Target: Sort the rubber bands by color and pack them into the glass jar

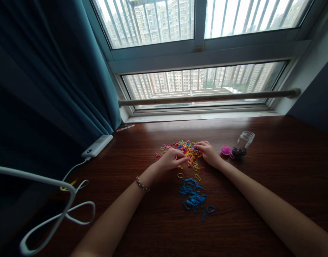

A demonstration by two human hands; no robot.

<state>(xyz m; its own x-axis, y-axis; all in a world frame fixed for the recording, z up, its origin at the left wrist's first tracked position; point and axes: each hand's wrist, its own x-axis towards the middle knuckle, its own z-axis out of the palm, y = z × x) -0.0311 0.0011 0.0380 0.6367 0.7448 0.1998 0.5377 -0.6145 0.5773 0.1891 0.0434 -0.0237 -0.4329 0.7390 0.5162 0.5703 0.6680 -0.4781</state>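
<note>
Mixed-color rubber bands (193,154) in a loose pile on the brown table (233,221), between the two hands. Left hand (172,159) (braided bracelet (142,184) on wrist) over pile's left side, fingers bent, thumb near fingertips; can't tell if it grips a band. Right hand (209,154) at pile's right edge, fingers curved onto bands; grip also can't tell. Blue bands (194,199) grouped separately, nearer the person. Clear jar (243,142) right of right hand, dark contents at bottom, pink lid (226,150) beside it. White device (98,146) far left, cable attached.
</note>
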